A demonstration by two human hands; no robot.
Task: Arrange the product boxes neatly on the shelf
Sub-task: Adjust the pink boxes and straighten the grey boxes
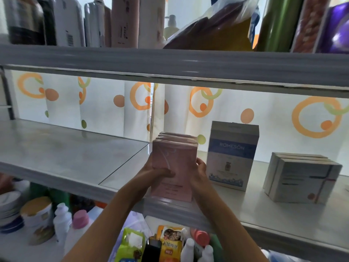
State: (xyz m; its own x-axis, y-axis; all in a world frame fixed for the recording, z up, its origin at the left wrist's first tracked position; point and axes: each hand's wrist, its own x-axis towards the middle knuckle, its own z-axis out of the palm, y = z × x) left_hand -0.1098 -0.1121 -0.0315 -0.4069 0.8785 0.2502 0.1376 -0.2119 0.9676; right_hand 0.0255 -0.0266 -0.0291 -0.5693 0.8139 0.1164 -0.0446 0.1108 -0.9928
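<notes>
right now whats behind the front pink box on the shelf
More pink boxes stand in a row directly behind the front pink box, which both hands hold; only their top edges show. The front box covers the rest, so their faces cannot be seen.

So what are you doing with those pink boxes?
A person is holding a bunch of pink boxes upright on the middle shelf, left hand on the front, right hand on the side. A blue-and-white box and some grey boxes already stand to the right.
</notes>
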